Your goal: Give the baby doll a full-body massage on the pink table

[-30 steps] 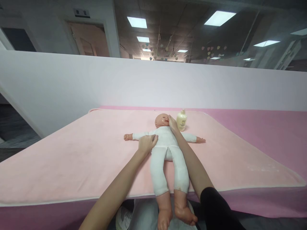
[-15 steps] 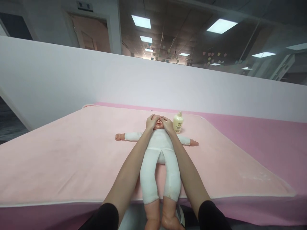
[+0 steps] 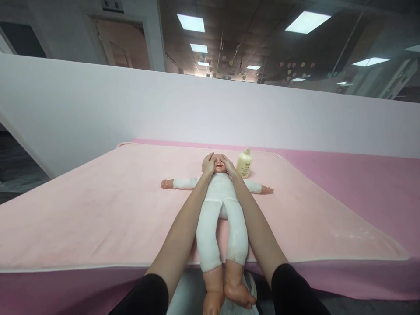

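A baby doll (image 3: 220,188) in a white cloth body lies on its back, arms spread and bare feet hanging over the near edge. My left hand (image 3: 209,164) is cupped round the left side of its head, with the fingers pointing away from me. On the opposite side my right hand (image 3: 229,166) holds the head the same way, thumb near the brow. The doll's nose and mouth show between my hands; the sides of its head are covered. Close to my right hand stands a pale yellow pump bottle (image 3: 244,163), upright and untouched.
A light pink towel (image 3: 98,210) lies under the doll, over a darker pink surface (image 3: 370,188). Behind it rises a low white wall (image 3: 203,109) with glass above. Below the near edge, part of a shoe shows beside the doll's feet.
My hands have eased outward from the middle of the doll's face, so more of it shows between them. The view has shifted slightly; doll and bottle keep their places.
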The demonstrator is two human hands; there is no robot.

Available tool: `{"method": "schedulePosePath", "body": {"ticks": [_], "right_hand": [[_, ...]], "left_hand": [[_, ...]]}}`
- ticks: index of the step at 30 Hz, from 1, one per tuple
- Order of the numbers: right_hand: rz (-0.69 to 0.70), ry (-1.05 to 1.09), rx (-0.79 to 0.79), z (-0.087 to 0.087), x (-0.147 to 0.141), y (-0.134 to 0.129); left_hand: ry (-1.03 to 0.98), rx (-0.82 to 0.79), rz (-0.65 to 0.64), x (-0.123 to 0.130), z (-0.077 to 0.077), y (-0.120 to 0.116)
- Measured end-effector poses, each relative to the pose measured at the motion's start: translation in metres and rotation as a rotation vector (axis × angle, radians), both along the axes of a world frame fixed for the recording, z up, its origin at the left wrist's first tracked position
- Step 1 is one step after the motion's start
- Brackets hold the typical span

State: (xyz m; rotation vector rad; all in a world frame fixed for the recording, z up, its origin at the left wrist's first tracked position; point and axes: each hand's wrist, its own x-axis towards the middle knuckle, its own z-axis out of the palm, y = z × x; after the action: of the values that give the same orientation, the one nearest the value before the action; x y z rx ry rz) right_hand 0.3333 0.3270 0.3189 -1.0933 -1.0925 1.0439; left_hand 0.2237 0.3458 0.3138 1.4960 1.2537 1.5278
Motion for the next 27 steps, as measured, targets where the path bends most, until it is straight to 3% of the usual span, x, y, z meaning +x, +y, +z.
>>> {"method": "schedulePosePath", "body": {"ticks": [7,13,18,23,27], "right_hand": [[-0.026,0.031,-0.001,-0.002,0.0,0.007],[-0.032,-0.018,0.059,0.002,-0.003,-0.002],[0.036,-0.022,0.086,-0.001,-0.001,-0.007],[-0.016,-0.017,0.038,-0.003,0.002,-0.003],[-0.052,-0.017,0.059,-0.004,0.002,-0.001]], "left_hand": [[-0.009,-0.01,0.033,0.001,0.005,-0.007],[-0.002,0.012,0.021,0.0,0.001,-0.01],[-0.026,-0.011,0.019,0.0,0.001,-0.007],[-0.124,-0.031,-0.016,0.003,0.0,0.002],[-0.088,-0.021,0.04,0.003,-0.003,0.005]]}}
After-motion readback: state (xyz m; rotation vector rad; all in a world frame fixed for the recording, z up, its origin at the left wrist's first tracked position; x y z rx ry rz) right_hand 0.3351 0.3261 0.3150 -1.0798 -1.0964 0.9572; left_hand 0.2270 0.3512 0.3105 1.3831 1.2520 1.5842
